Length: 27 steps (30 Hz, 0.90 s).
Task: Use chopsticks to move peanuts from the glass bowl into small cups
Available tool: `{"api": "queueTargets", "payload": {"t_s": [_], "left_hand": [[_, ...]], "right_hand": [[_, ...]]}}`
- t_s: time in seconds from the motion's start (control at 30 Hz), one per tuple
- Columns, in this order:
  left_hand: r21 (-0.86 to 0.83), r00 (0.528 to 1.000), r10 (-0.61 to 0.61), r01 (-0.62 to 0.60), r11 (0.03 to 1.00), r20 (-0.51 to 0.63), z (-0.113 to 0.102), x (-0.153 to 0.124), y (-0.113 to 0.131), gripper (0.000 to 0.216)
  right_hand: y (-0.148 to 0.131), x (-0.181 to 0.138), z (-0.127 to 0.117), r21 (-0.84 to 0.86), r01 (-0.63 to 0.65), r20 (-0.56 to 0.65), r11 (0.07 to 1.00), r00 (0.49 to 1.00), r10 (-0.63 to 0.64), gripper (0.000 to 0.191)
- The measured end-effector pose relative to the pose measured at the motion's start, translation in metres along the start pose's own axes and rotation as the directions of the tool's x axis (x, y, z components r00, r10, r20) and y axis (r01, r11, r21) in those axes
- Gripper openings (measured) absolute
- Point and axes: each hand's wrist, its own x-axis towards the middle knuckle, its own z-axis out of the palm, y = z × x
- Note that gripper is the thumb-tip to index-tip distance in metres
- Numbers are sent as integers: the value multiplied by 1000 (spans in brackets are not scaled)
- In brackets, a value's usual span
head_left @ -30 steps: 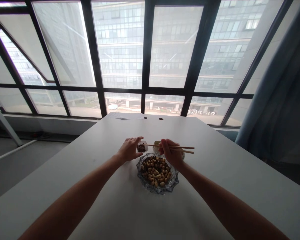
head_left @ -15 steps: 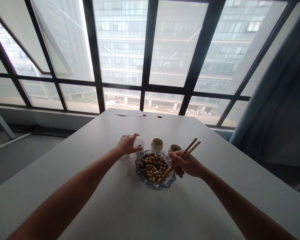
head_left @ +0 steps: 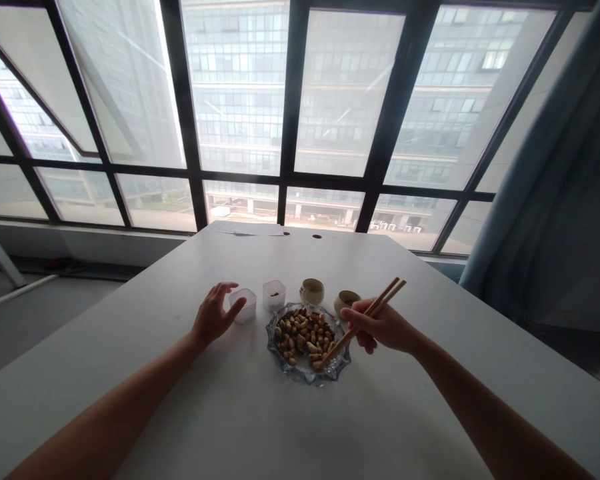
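Observation:
A cut-glass dish (head_left: 307, 375) filled with peanuts (head_left: 303, 332) sits mid-table. My right hand (head_left: 384, 326) is closed on a pair of wooden chopsticks (head_left: 363, 321), whose tips dip into the nuts at the dish's right side. My left hand (head_left: 215, 317) hovers open with fingers spread, just left of an empty clear plastic cup (head_left: 244, 305). Beside that cup stands a second clear cup (head_left: 274, 295) with something dark inside. Behind the dish are two small ceramic cups, one (head_left: 313, 291) in the middle and one (head_left: 346, 301) partly behind my right hand.
The white table (head_left: 260, 413) runs away to a wall of windows. Papers (head_left: 247, 229) and a dark cable hole (head_left: 317, 236) lie at its far edge. A grey-blue curtain (head_left: 555, 187) hangs on the right.
My left hand let go of the cup with dark contents and drew back left, opening beside the empty cup. My right hand swung the chopsticks down from the cups into the peanuts.

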Motion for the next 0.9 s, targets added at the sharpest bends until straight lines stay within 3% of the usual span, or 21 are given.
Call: {"api": "queueTargets", "payload": {"t_s": [0.1,0.2,0.3,0.37,0.57,0.77,0.9], "left_hand": [[-64,998,-58,57,996,-22,10,-7,-11,51],[-106,994,-110,111,988,11,16,-9,-17,56],[-117,989,-135,140,983,54,19,-10,-19,61],[-102,989,-130,137,985,69,19,-11,-17,63],[-22,986,-124,127,992,109,14,-11,-7,66],[4,979,-142,143,990,144,14,-12,-6,67],[26,972,-156,154,988,178,13,-12,-6,67]], "right_hand": [[5,3,1,-17,22,-88,1000,996,-23,53],[13,10,2,-27,82,-255,996,963,-86,54],[13,11,3,-8,129,-332,992,935,-124,57],[9,8,6,37,139,-300,990,946,-122,60],[6,4,33,92,52,-43,994,998,-48,57],[18,12,31,-1,161,-267,987,951,-155,53],[12,10,20,-3,191,-301,982,936,-183,58]]}}
